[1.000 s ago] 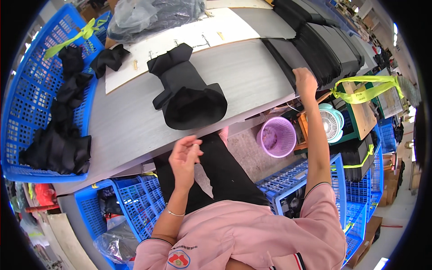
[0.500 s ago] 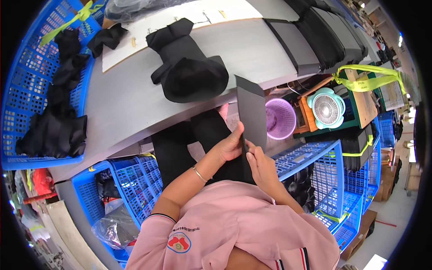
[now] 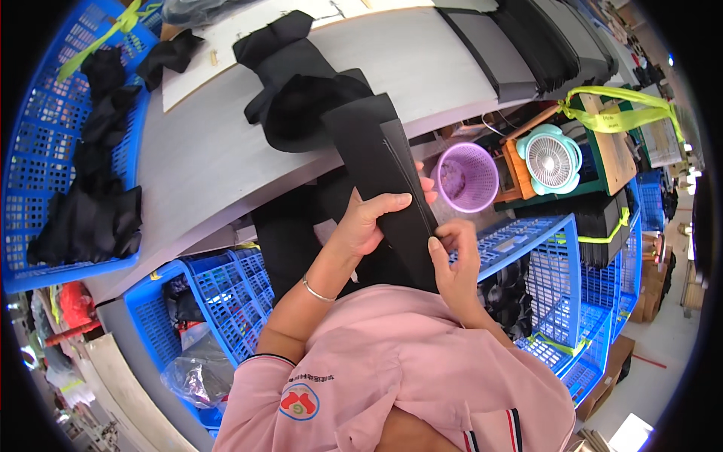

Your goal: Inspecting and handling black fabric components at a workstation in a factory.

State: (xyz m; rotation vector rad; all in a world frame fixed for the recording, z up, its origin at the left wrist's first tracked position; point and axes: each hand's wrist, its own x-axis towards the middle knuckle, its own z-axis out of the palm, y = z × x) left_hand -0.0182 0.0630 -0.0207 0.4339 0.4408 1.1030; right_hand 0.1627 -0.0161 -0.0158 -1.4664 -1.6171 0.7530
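Over my lap I hold a long, flat black fabric panel (image 3: 369, 147), tilted up toward the table edge, with a seam line running along its right side. My left hand (image 3: 365, 222) is closed around its middle, thumb on top and fingertips showing past the far edge. Lower down on the right edge, my right hand (image 3: 458, 260) pinches the panel between thumb and fingers. Just beyond, a curled black fabric piece (image 3: 301, 105) lies on the grey table (image 3: 196, 162), partly hidden behind the panel.
Stacked dark panels (image 3: 482, 56) lie at the table's far right. A blue basket (image 3: 41, 169) with black pieces stands at left. Another blue basket (image 3: 151, 316) is lower left, and blue crates (image 3: 553, 294) are at right. Near them are a purple bin (image 3: 482, 177) and a small fan (image 3: 548, 160).
The panel has turned from its grey face to its black, seamed face and tilted leftward. My left hand has shifted slightly left; my right hand has moved right along the edge.
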